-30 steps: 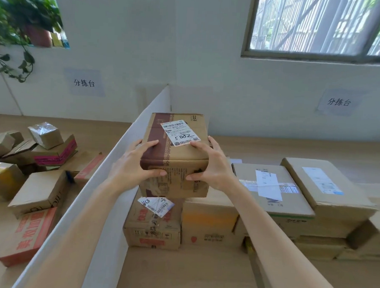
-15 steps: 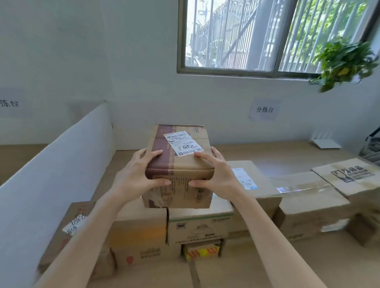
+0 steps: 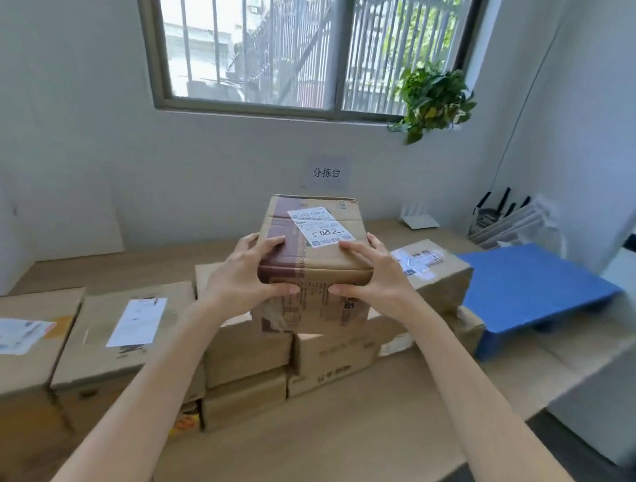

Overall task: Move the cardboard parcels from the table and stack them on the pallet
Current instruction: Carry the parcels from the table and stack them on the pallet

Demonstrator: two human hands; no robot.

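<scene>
I hold a brown cardboard parcel point(image 3: 313, 262) with a white shipping label and a dark tape strip up in front of me, above the table. My left hand point(image 3: 244, 277) grips its left side, thumb on the front face. My right hand point(image 3: 373, 277) grips its right side the same way. Under and behind it, several more cardboard parcels point(image 3: 120, 337) sit stacked on the wooden table point(image 3: 298, 446). A blue plastic pallet point(image 3: 528, 285) lies at the right end of the table, with nothing on its visible top.
A white wall with a barred window runs behind the table. A potted plant point(image 3: 432, 95) hangs at the window's right corner. A router and a file rack point(image 3: 505, 221) stand at the back right. The table's right edge drops to dark floor point(image 3: 540, 473).
My view has swung to the right with the parcel held in both hands. The white divider has left the frame and the blue pallet has come into sight at the right.
</scene>
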